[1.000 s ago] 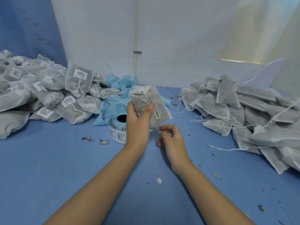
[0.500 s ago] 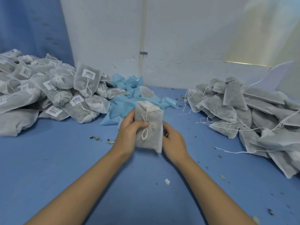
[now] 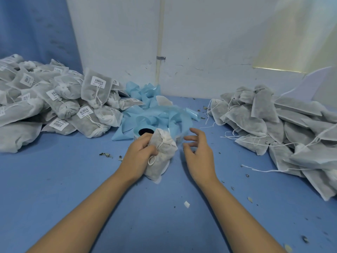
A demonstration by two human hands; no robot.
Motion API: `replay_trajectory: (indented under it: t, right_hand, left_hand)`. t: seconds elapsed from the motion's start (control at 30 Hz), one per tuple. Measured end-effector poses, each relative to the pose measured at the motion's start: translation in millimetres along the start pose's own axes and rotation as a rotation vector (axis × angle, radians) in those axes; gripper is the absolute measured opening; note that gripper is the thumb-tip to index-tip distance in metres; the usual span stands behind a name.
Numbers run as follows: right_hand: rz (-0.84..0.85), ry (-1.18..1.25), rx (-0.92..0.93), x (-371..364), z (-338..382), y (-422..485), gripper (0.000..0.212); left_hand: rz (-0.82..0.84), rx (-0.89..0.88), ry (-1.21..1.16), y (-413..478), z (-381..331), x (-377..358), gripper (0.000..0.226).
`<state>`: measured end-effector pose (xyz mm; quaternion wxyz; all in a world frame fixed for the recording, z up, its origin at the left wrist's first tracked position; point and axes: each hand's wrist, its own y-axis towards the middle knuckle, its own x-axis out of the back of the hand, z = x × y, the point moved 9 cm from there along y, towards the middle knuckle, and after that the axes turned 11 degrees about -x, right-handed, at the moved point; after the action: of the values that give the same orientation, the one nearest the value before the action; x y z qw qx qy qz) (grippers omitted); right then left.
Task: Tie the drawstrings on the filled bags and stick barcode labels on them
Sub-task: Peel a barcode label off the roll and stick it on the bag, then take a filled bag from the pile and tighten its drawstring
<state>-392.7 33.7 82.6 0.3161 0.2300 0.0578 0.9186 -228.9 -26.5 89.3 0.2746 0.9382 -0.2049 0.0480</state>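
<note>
My left hand [image 3: 140, 154] grips a filled grey bag [image 3: 160, 157] near its gathered top, with the white drawstring looping over my fingers. The bag's bottom rests low over the blue table [image 3: 73, 179]. My right hand [image 3: 197, 152] hovers just to the right of the bag, fingers loosely spread, holding nothing. Right behind the bag stands the roll of barcode labels [image 3: 144, 133], partly hidden by it. A pile of labelled, tied bags [image 3: 60, 105] lies at the left. Untied bags with loose strings [image 3: 273, 128] are heaped at the right.
Crumpled blue backing strips [image 3: 155, 110] lie behind the roll against the white wall. Bits of dried herb and a small white scrap [image 3: 186, 204] dot the table in front of me.
My right hand has let go of the bag and moved right, opening. My left hand has lowered and tilted the bag toward the table, uncovering the label roll behind it.
</note>
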Motion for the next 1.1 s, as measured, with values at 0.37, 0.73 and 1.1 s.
replay_trajectory:
  t: [0.37, 0.73, 1.1]
  right_hand:
    - [0.217, 0.159, -0.023, -17, 2, -3, 0.027]
    - [0.171, 0.264, -0.083, -10, -4, 0, 0.012]
    - [-0.079, 0.503, -0.207, 17, -23, 7, 0.017]
  left_hand:
    - [0.073, 0.038, -0.166, -5, 0, -10, 0.033]
    - [0.049, 0.021, -0.151, -6, -3, -8, 0.039]
    - [-0.016, 0.046, -0.135, -6, 0, -3, 0.038]
